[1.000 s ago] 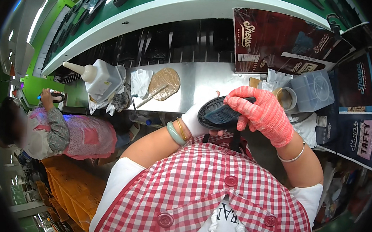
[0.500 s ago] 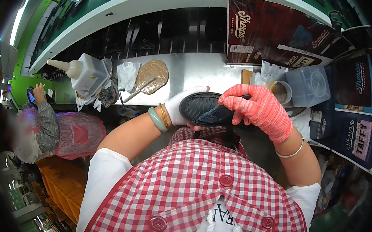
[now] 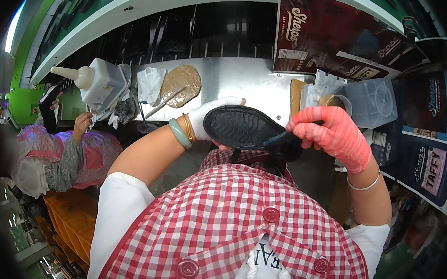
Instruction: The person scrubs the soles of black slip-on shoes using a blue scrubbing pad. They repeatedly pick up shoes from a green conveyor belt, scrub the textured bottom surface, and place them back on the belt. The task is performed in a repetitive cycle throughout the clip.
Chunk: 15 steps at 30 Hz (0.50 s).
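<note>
A long black shoe sole, its ridged tread facing me, lies across in front of my apron. My left hand, in a white glove with bare fingertips, grips its left end from beneath. In a coral-pink glove, my right hand pinches a slim brush-like tool. The tool's bluish end touches the sole toward its right part, and a bit of dark handle pokes out above my fingers. Most of the handle is hidden by the glove, so its exact kind is unclear.
On the metal bench sit a white nozzle bottle, a brown round pad with a stick on it, white paper, and a clear plastic container. Printed cardboard stands behind. At left, a co-worker holds a black shoe.
The sole has shifted left and lies more lengthwise, showing more of itself. My right hand has moved right and slightly down with the tool. The co-worker's hands and a black shoe have come into view.
</note>
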Tool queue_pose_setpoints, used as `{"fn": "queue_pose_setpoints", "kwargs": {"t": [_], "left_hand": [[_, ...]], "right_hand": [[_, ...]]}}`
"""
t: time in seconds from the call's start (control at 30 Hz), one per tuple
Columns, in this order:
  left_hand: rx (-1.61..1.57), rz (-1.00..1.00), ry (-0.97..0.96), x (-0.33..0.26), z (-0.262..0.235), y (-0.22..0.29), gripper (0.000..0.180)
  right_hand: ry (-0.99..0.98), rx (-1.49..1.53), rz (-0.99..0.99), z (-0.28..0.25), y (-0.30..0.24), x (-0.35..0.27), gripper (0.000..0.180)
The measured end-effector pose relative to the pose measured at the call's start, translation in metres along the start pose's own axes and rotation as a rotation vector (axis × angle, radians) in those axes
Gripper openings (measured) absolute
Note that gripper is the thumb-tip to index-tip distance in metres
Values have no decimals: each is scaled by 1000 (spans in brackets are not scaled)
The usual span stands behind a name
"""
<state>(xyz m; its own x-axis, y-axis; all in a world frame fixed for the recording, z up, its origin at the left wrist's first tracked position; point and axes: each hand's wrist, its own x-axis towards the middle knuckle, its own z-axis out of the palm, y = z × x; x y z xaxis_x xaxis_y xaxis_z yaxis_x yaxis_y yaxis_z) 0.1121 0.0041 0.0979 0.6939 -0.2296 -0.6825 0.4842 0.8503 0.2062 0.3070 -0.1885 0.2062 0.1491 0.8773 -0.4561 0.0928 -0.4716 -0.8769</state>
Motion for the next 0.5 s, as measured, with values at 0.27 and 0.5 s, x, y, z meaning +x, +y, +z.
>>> {"fn": "queue_pose_setpoints", "kwargs": {"t": [0.27,0.5], "left_hand": [[103,-64,-332,16,-14,-1,53],[20,191,-223,-15,12,0,70]], "right_hand": [[125,0,-696,32,14,10,20],[182,-95,-692,23,19,-2,21]]}}
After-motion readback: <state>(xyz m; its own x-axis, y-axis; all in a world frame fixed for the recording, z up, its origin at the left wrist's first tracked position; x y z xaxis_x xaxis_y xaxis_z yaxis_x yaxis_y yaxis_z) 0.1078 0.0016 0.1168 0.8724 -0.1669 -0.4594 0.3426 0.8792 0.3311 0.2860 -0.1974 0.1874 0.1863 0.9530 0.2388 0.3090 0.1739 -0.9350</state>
